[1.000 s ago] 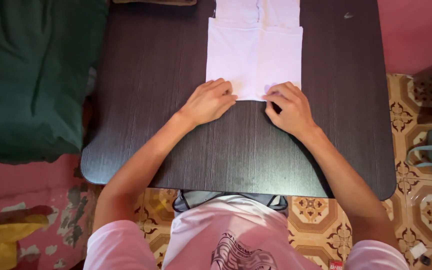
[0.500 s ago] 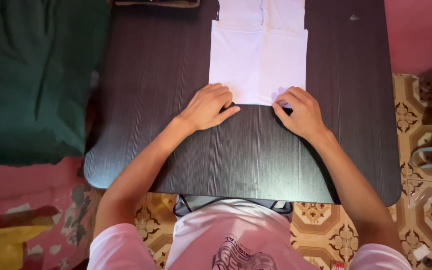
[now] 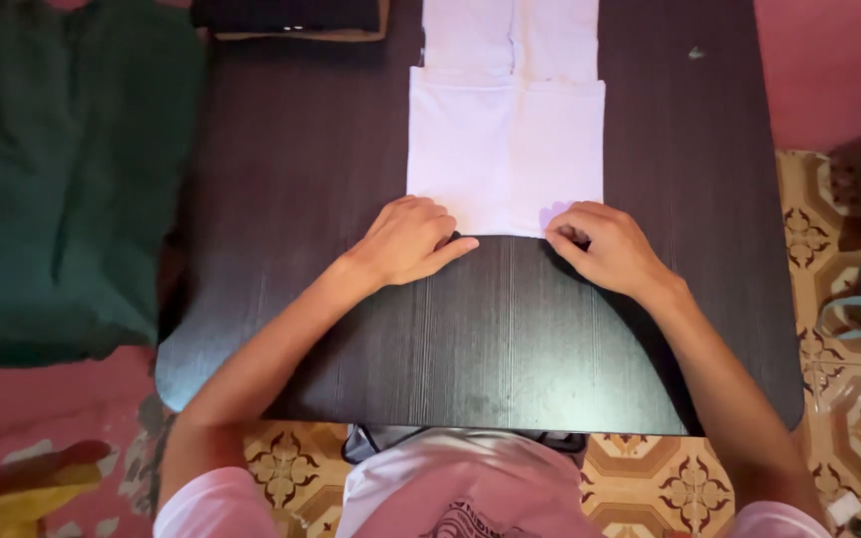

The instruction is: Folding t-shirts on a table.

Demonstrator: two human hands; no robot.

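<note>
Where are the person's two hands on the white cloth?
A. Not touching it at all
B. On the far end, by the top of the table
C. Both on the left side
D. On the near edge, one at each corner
D: the left hand and right hand grip the near corners of the folded white cloth on the dark table.

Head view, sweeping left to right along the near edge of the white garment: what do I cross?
Green cloth → dark table → left hand → folded white garment → right hand → patterned floor tiles.
</note>
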